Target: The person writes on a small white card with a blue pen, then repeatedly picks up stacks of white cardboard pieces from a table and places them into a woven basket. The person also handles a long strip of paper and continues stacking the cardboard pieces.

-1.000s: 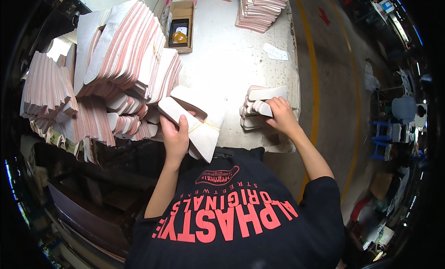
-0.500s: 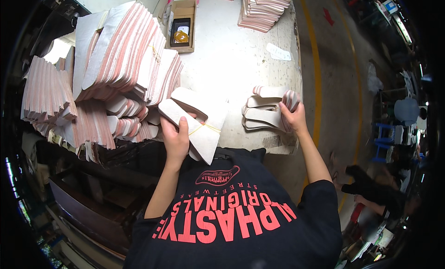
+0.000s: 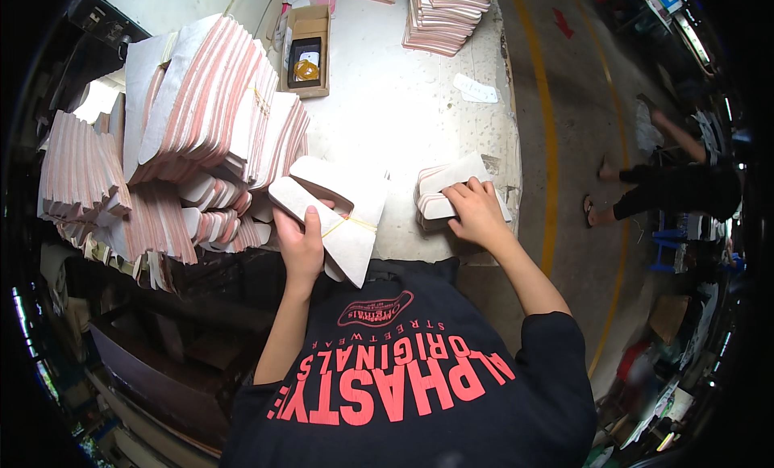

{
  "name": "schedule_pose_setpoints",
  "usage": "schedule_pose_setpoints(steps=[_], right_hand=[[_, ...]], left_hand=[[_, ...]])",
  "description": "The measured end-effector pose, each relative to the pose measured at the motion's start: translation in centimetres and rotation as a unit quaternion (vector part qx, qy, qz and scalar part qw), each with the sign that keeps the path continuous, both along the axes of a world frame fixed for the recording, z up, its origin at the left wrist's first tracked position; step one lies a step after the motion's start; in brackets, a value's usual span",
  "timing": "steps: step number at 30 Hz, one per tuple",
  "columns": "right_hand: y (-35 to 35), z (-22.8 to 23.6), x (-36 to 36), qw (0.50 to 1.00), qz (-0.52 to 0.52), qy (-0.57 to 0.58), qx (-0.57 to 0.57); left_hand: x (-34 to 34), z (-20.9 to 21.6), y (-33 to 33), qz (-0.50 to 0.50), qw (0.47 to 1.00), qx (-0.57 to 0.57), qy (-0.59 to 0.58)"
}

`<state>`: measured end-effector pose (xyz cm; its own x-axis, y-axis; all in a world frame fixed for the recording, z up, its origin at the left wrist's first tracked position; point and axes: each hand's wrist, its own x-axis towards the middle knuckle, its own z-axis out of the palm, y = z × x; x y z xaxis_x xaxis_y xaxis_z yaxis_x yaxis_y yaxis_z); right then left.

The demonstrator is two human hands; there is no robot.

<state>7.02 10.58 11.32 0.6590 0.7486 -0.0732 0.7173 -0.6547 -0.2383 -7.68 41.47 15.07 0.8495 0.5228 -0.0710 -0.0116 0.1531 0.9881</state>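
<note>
My left hand (image 3: pixel 300 244) grips a bundle of white U-shaped cut pieces (image 3: pixel 352 244) with a yellow rubber band around its bend. The thumb lies on top and the fingers go underneath, partly hidden. Near the table's right front corner, my right hand (image 3: pixel 481 213) is closed over a small stack of similar white pieces with pink edges (image 3: pixel 446 178). Its fingers curl over the top and its thumb is at the near side. The hand covers part of that stack, and I cannot see a band on it.
Tall stacks of pink-edged pieces (image 3: pixel 201 97) crowd the left side. A cardboard box (image 3: pixel 321 57) holding rubber bands stands at the back. Another stack (image 3: pixel 447 16) lies far right, with a white slip (image 3: pixel 476 88) nearer. Beyond the table (image 3: pixel 387 121), a person (image 3: pixel 673 186) is in the aisle.
My right hand has moved left from the stack's right end to over its top, and the stack has turned. The left hand holds its bundle almost unmoved. A person has come further into view at right.
</note>
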Motion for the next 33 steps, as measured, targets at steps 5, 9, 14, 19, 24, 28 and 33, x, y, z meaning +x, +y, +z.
schedule_pose_setpoints(steps=[5, 9, 14, 19, 24, 28, 33], right_hand=[[0.8, -0.2, -1.0, 0.997, 0.006, -0.042, -0.067], [0.7, -1.7, -1.7, 0.987, 0.016, -0.152, -0.056], [-1.0, -2.8, -1.5, 0.994, 0.032, -0.104, 0.001], [-1.4, -3.9, -2.7, 0.99, 0.021, -0.137, 0.012], [-1.3, -5.0, -3.3, 0.983, 0.003, -0.184, 0.013], [-1.0, -4.5, -2.6, 0.99, -0.045, -0.133, -0.002], [1.4, -0.6, -0.9, 0.988, -0.124, -0.018, -0.093]], left_hand=[[-0.1, -0.1, 0.0, -0.004, 1.0, -0.013, -0.006], [-0.2, -0.1, 0.2, -0.009, 1.0, -0.026, -0.009], [-0.3, -0.2, 0.2, -0.013, 0.999, -0.029, -0.006], [-0.3, -0.4, 0.3, -0.019, 0.999, -0.034, -0.015], [-0.3, -0.5, 0.2, -0.017, 0.999, -0.035, -0.01], [-0.3, -0.8, 0.4, -0.014, 1.0, -0.009, 0.0], [-0.5, -1.0, 0.5, -0.022, 1.0, -0.006, -0.012]])
